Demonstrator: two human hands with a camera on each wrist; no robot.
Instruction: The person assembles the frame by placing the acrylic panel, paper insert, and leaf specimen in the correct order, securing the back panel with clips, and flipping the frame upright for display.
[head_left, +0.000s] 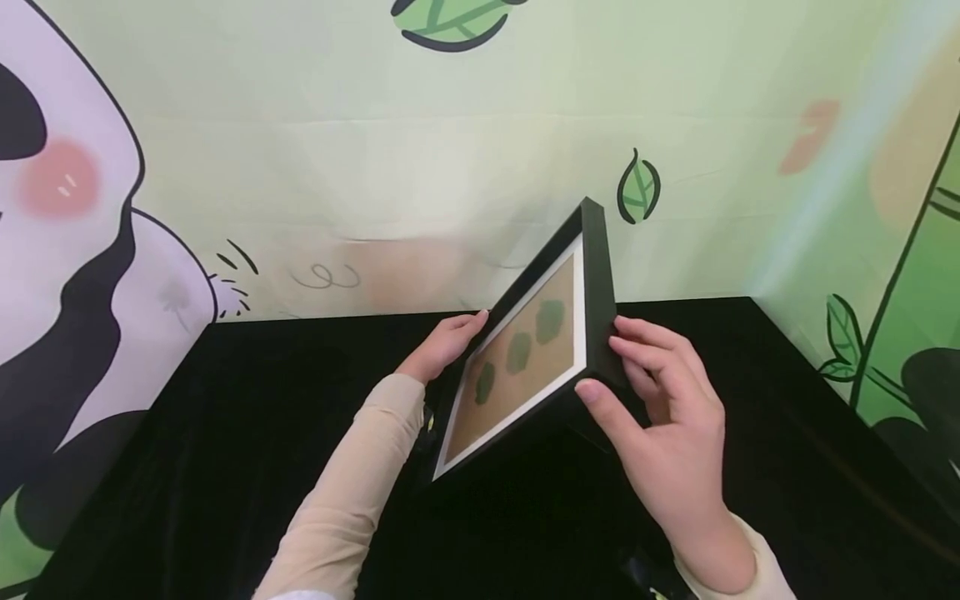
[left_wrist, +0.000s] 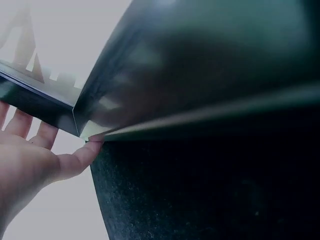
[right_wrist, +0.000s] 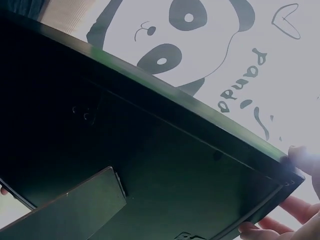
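A black picture frame (head_left: 600, 283) with a white mat and a brown picture (head_left: 517, 354) bearing three green oval shapes is held tilted above the black surface. My left hand (head_left: 442, 346) grips its far left edge; the frame hides most of those fingers. At the near right corner my right hand (head_left: 671, 425) holds the frame between thumb and fingertips. Seen in the right wrist view, the dark back (right_wrist: 160, 155) carries a support leg (right_wrist: 75, 207), with fingers (right_wrist: 300, 207) at the corner. The left wrist view shows a dark, glossy frame surface up close.
Black cloth (head_left: 225, 467) covers the table below. A pale green backdrop (head_left: 300, 167) with a panda (head_left: 82, 208) and leaves stands behind and at both sides. A small dark object (head_left: 645, 575) lies by the right wrist, too unclear to name.
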